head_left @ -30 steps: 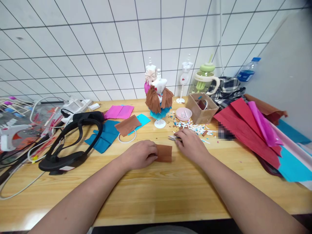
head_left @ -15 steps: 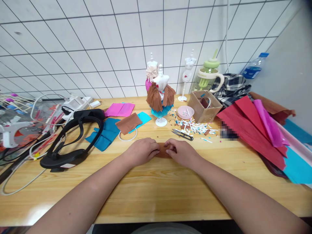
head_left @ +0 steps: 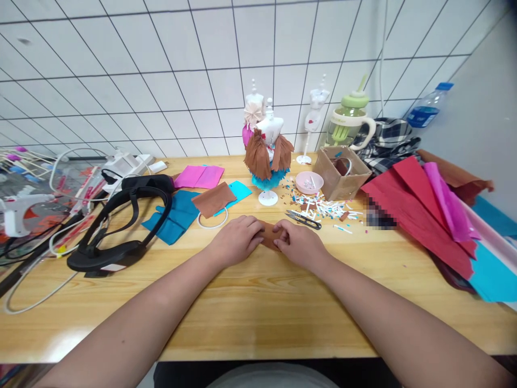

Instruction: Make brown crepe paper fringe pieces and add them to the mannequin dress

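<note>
A small piece of brown paper (head_left: 270,236) lies between my two hands, low over the wooden table. My left hand (head_left: 241,241) has its curled fingers on the paper's left end. At the right end, my right hand (head_left: 299,241) pinches the paper between thumb and fingers. Just beyond my hands stands a white mini mannequin (head_left: 270,129) dressed in brown and blue crinkled paper. Black-handled thread snips (head_left: 304,219) rest behind my right hand. Left of the mannequin, a larger brown sheet (head_left: 213,199) overlaps a light blue one and a white ring (head_left: 212,224).
A black headset (head_left: 121,226) and cables lie at the left by a white glue gun (head_left: 18,213). Paper scraps (head_left: 323,207), a pink bowl (head_left: 309,182), a cardboard box (head_left: 341,172) and a green-lidded jug (head_left: 349,121) stand behind right. Red sheets (head_left: 420,205) fill the right side.
The brown paper is now tilted, its right end lower toward me. Both hands still hold it, with small finger shifts. The whole view has shifted slightly.
</note>
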{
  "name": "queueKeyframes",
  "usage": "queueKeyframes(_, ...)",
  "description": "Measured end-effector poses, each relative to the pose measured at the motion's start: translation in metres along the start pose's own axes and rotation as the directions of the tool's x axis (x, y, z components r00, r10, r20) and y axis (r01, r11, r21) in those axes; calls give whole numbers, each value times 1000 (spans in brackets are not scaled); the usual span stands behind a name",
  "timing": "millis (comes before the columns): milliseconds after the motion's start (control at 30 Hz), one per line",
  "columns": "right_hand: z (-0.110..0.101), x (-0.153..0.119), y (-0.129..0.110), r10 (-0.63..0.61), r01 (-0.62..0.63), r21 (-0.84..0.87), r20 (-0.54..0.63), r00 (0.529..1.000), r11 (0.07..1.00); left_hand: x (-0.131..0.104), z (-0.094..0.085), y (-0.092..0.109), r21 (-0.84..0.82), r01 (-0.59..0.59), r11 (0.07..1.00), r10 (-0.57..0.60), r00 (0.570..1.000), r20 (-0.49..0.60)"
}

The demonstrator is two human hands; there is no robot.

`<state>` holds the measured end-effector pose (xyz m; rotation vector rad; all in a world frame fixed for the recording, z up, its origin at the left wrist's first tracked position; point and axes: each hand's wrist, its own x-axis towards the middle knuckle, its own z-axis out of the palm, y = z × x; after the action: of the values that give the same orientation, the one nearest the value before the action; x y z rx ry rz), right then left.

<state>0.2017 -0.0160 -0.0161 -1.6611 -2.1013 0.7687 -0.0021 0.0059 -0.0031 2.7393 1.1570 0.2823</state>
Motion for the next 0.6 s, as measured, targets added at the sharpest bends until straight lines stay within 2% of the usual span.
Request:
queueKeyframes(100,0,2,2,-18,18,0,-42,999,1000,-1,0,-3,-10,-4,1000,3,995,-101)
queueKeyframes(167,0,4,6,-41,42,25,-54,998,999,-3,-3,-3,22,-51,998,53,989,-141)
queueKeyframes(267,-1,7,11,-77,80,79,-41,996,994,-3,-10,-3,71,-161,984,165,985,-51)
queueKeyframes(367,-1,8,15,-96,102,133,-47,994,986,-2,-13,-4,66,-185,980,183,982,38)
queueKeyframes(500,-3,8,15,-78,109,190,-166,983,976,0,-9,-7,22,-146,989,146,989,29)
queueKeyframes(600,-5,4,12,-58,90,237,-137,989,967,1,-6,-8,-6,-131,991,131,991,16)
